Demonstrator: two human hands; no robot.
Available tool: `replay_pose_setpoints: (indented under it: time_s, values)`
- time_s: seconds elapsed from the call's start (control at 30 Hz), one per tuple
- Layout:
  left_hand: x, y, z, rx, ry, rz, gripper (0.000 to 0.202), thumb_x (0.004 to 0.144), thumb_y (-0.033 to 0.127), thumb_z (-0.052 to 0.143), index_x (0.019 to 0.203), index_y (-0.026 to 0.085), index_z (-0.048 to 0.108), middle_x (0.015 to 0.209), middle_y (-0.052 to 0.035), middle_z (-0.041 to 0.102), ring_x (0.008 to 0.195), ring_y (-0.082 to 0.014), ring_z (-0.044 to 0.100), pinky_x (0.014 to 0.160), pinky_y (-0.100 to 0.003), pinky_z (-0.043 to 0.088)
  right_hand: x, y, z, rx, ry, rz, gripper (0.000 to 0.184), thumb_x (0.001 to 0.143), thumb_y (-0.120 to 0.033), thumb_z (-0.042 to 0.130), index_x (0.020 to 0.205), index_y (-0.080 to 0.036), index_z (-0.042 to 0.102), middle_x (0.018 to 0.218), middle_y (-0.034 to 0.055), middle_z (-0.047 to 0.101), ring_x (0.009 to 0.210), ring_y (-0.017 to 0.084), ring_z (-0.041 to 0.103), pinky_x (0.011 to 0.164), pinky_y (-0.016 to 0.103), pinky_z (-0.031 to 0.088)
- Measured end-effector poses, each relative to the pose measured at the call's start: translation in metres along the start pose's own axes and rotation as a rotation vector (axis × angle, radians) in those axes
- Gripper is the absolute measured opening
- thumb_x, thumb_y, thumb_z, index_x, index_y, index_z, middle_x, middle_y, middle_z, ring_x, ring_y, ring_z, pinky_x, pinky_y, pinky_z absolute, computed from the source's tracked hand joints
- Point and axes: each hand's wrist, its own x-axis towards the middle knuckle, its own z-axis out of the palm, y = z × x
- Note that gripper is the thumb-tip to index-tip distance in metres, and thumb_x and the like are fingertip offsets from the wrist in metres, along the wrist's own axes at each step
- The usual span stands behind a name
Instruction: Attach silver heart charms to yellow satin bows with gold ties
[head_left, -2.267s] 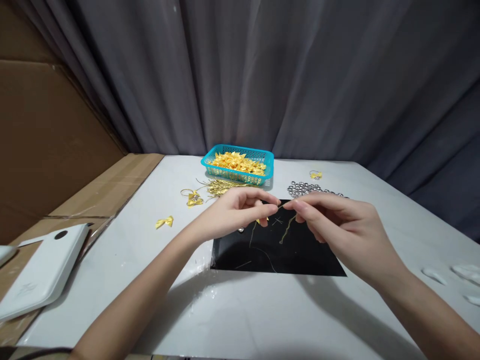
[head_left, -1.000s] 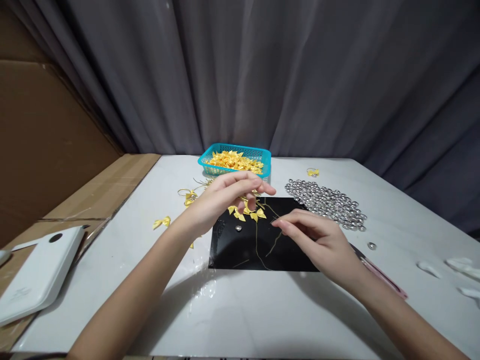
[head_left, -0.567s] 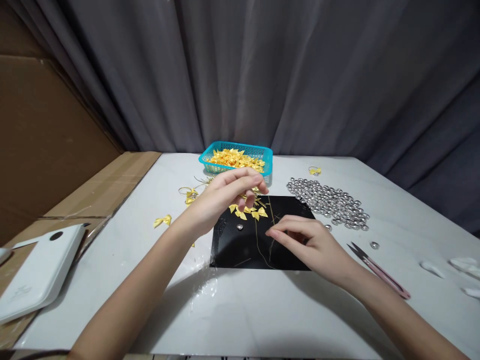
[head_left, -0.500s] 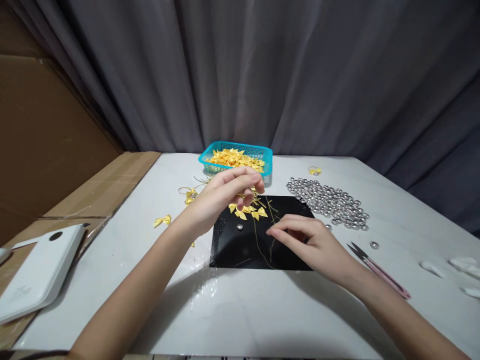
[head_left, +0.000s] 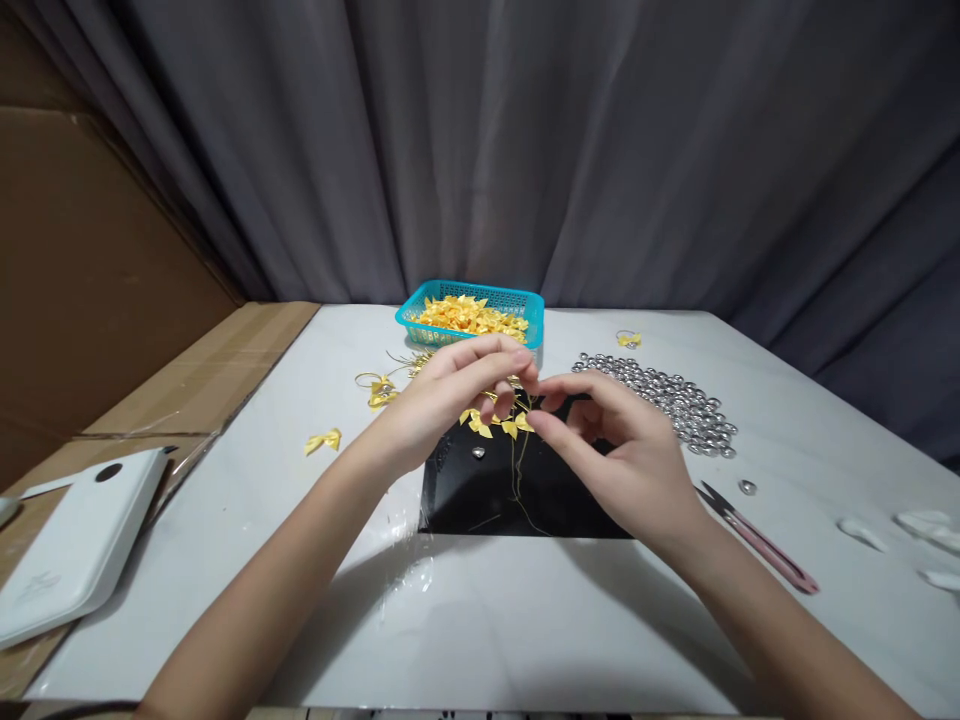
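Note:
My left hand point(head_left: 476, 380) is raised over the black mat point(head_left: 465, 500), fingertips closed on a thin gold cord point(head_left: 516, 465) that trails down onto the mat. Its fingers partly cover what they hold. My right hand point(head_left: 611, 425) meets it from the right, thumb and curled fingers at the cord beside the left fingertips; their exact hold is partly hidden. Behind and below the hands, several yellow bows point(head_left: 480, 424) lie at the mat's far edge. One silver heart bead point(head_left: 478, 453) rests on the mat, and gold cords point(head_left: 418, 362) lie behind my left wrist.
A blue basket point(head_left: 535, 320) of yellow bows stands at the back. To the right are a pile of silver beads point(head_left: 690, 405), pink-handled snips point(head_left: 772, 550) and white scraps point(head_left: 930, 527). A loose bow point(head_left: 324, 441) and a white power bank point(head_left: 82, 550) lie left.
My right hand has moved up and left to my left fingertips, bringing its cord strand along. The two hanging strands now run close together. My left hand has hardly moved.

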Motion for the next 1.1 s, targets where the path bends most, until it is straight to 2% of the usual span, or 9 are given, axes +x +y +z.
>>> replay_pose_setpoints:
  time_s: [0.1, 0.2, 0.4, 0.57, 0.63, 0.67, 0.73, 0.83, 1.1]
  values:
    - [0.0, 0.001, 0.0, 0.024, 0.009, -0.003, 0.02, 0.085, 0.029, 0.056, 0.07, 0.017, 0.059, 0.071, 0.0026, 0.051, 0.056, -0.0069, 0.042, 0.053, -0.02, 0.035, 0.006, -0.002, 0.004, 0.118, 0.0, 0.023, 0.008, 0.084, -0.028, 0.061, 0.083, -0.02, 0.061, 0.079, 0.0018, 0.06, 0.058, 0.011, 0.049, 0.05, 0.025, 0.039]
    - [0.0, 0.001, 0.0, 0.024, 0.009, -0.004, 0.02, 0.085, 0.03, 0.055, 0.07, 0.017, 0.058, 0.07, 0.0024, 0.05, 0.057, -0.0075, 0.043, 0.052, -0.02, 0.035, 0.009, -0.003, 0.004, 0.197, -0.043, 0.077, 0.01, 0.085, -0.028, 0.059, 0.08, -0.02, 0.058, 0.073, -0.0005, 0.057, 0.051, 0.008, 0.045, 0.045, 0.023, 0.035]
    - [0.0, 0.001, -0.002, 0.007, 0.018, -0.011, 0.023, 0.087, 0.029, 0.053, 0.068, 0.017, 0.056, 0.067, 0.0032, 0.049, 0.054, -0.0066, 0.041, 0.051, -0.019, 0.033, 0.004, 0.004, -0.004, 0.176, -0.105, 0.094, 0.013, 0.087, -0.028, 0.056, 0.079, -0.019, 0.056, 0.075, 0.0005, 0.058, 0.052, 0.008, 0.044, 0.047, 0.023, 0.036]
    - [0.001, 0.0, -0.002, -0.003, 0.027, -0.03, 0.022, 0.087, 0.028, 0.051, 0.067, 0.017, 0.053, 0.067, 0.0036, 0.05, 0.051, -0.0061, 0.041, 0.049, -0.02, 0.033, 0.003, 0.008, -0.009, 0.637, -0.257, 0.364, 0.017, 0.089, -0.033, 0.05, 0.079, -0.02, 0.046, 0.088, 0.0043, 0.068, 0.037, 0.003, 0.037, 0.038, 0.023, 0.024]
    - [0.002, -0.001, -0.001, -0.013, 0.03, -0.036, 0.022, 0.087, 0.028, 0.052, 0.068, 0.016, 0.054, 0.069, 0.0031, 0.052, 0.052, -0.0058, 0.042, 0.05, -0.019, 0.033, 0.003, 0.008, -0.009, 0.773, -0.285, 0.467, 0.016, 0.087, -0.032, 0.049, 0.078, -0.021, 0.041, 0.079, 0.0031, 0.069, 0.033, 0.004, 0.031, 0.036, 0.022, 0.018]
    - [0.002, -0.002, -0.001, -0.015, 0.033, -0.036, 0.022, 0.086, 0.028, 0.053, 0.068, 0.016, 0.056, 0.072, 0.0025, 0.054, 0.053, -0.0057, 0.043, 0.05, -0.019, 0.034, 0.004, 0.007, -0.009, 0.81, -0.294, 0.501, 0.015, 0.087, -0.031, 0.049, 0.078, -0.022, 0.04, 0.069, 0.0002, 0.066, 0.032, 0.004, 0.027, 0.035, 0.022, 0.016]
    - [0.001, -0.002, -0.002, -0.025, 0.044, -0.033, 0.021, 0.086, 0.029, 0.055, 0.071, 0.016, 0.06, 0.08, 0.0003, 0.06, 0.056, -0.0061, 0.047, 0.05, -0.019, 0.034, 0.004, 0.007, -0.008, 0.844, -0.319, 0.54, 0.014, 0.086, -0.031, 0.049, 0.078, -0.022, 0.041, 0.048, -0.0075, 0.049, 0.033, 0.005, 0.017, 0.035, 0.02, 0.014]
    - [0.001, -0.003, -0.003, -0.075, 0.063, -0.042, 0.02, 0.085, 0.031, 0.057, 0.074, 0.016, 0.063, 0.093, -0.003, 0.067, 0.06, -0.0069, 0.051, 0.051, -0.018, 0.036, 0.003, 0.008, -0.006, 0.839, -0.354, 0.549, 0.018, 0.086, -0.034, 0.053, 0.079, -0.023, 0.042, 0.046, -0.0126, 0.023, 0.038, 0.005, 0.009, 0.036, 0.019, 0.01]
    - [0.001, -0.004, -0.005, -0.224, 0.108, -0.034, 0.018, 0.087, 0.03, 0.058, 0.076, 0.017, 0.062, 0.081, 0.0004, 0.067, 0.055, -0.0042, 0.048, 0.05, -0.014, 0.038, -0.005, 0.023, -0.008, 0.634, -0.401, 0.438, 0.022, 0.09, -0.039, 0.054, 0.083, -0.019, 0.054, 0.052, -0.0107, 0.024, 0.044, 0.005, 0.015, 0.041, 0.021, 0.01]
